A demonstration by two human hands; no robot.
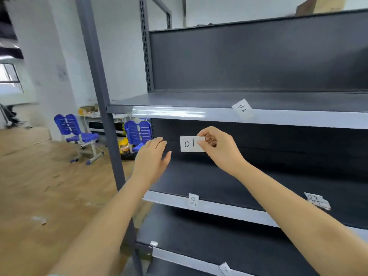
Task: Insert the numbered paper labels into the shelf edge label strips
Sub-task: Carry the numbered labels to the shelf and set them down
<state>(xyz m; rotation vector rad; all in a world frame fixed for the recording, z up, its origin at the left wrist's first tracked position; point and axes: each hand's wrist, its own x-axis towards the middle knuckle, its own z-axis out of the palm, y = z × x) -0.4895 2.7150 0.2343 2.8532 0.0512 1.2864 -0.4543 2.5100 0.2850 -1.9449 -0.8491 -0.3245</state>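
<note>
- Two bare forearms reaching up from the bottom edge toward a dark grey shelf unit (258,60).
- Right hand (219,150) raised in front of the gap between the top and middle shelves, thumb and fingers (202,134) pinching the right end of a white paper label marked "01" (190,144).
- Label "01" held level in the air, just below the top label strip (199,113) and not touching it.
- Left hand (152,158) just left of the label, apart from it, fingers straight and relaxed, holding nothing.
- Label marked "02" (242,108) tilted, tucked partly into the top label strip, well right of the held one.
- Middle label strip (219,209) carrying a label turned on end reading "50" or "05" (193,200), digits sideways.
- Small stack of loose labels (317,201) resting on the middle shelf's front edge, far right, writing too blurred to read.
- Bottom label strip (179,257) with one more tilted label (225,268), number unreadable.
- Grey upright post (99,86) at the shelf unit's left end.
- Two blue chairs (79,134) on the wooden floor (39,186) behind the post, beside a cluttered white surface (103,118).
- Scraps of paper (38,220) lying on the floor at left.
</note>
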